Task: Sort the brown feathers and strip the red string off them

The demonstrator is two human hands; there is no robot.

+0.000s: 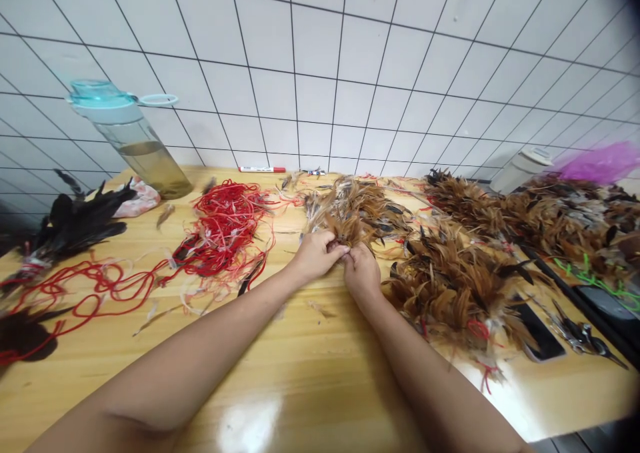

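Observation:
Both hands meet at the near edge of a loose pile of brown feathers (pixel 350 199) in the middle of the table. My left hand (pixel 319 255) is closed, thumb and fingers pinched on brown feathers. Against it, my right hand (pixel 362 269) is closed too, its fingers curled at the same feathers' near end. What lies right between the fingertips is partly hidden. To the left spreads a tangle of red string (pixel 227 223). A larger heap of brown feather bunches (pixel 450 276), with red ties, lies just right of my right hand.
At left stand a water bottle (pixel 150 163) and a bundle of black feathers (pixel 75 223). A red marker (pixel 261 169) lies by the tiled wall. On the right are a phone (pixel 540 333), scissors (pixel 585 336), more feathers (pixel 560 213), green string (pixel 600 283) and a purple plastic bag (pixel 600 163).

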